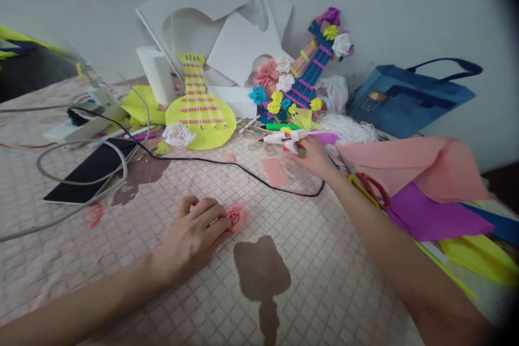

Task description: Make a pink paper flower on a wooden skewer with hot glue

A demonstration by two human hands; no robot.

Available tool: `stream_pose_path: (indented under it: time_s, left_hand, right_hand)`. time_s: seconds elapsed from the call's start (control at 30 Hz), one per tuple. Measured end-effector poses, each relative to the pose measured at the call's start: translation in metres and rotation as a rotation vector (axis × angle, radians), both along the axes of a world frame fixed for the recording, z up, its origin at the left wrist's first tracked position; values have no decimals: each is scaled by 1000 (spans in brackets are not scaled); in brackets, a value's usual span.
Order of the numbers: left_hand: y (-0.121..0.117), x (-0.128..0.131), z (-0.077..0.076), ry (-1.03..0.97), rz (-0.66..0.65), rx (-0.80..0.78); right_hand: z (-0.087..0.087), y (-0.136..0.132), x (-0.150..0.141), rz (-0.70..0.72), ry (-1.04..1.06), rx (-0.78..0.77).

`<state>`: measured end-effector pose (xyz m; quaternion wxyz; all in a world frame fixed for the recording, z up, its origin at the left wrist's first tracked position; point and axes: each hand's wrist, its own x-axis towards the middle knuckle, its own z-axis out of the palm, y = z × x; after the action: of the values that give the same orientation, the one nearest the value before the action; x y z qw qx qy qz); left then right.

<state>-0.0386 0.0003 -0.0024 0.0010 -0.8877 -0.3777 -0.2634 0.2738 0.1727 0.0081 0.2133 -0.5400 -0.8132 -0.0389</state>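
My left hand (198, 230) rests low on the table, its fingers closed on a small pink crepe-paper flower (236, 217). My right arm reaches out to the back of the table, where my right hand (314, 155) is closed around the handle of a white hot glue gun (279, 137). The gun's nozzle points left, and its black cord (219, 162) crosses the table. A small pink paper piece (275, 172) lies just left of my right hand. Beyond the gun are a green marker-like stick (281, 126) and thin sticks.
Behind stand a yellow paper guitar (200, 119) with strings and a blue one (305, 84) covered in paper flowers. Red-handled scissors (372, 189) lie by pink paper (421, 165) and purple paper (433, 213) at right. A black tablet (91, 173), cables and a power strip (73, 128) occupy the left.
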Motion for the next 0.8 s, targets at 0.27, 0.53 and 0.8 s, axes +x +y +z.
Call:
stream_pose_path:
  time_s: [0.27, 0.53, 0.8]
  left_hand:
    - [0, -8, -1, -8, -23, -33]
    - [0, -11, -4, 5, -32, -77]
    - [2, -11, 0, 18, -44, -47]
  right_hand:
    - [6, -7, -12, 32, 224, -177]
    - [34, -97, -12, 133, 515, -359]
    - [52, -163, -19, 370, 313, -483]
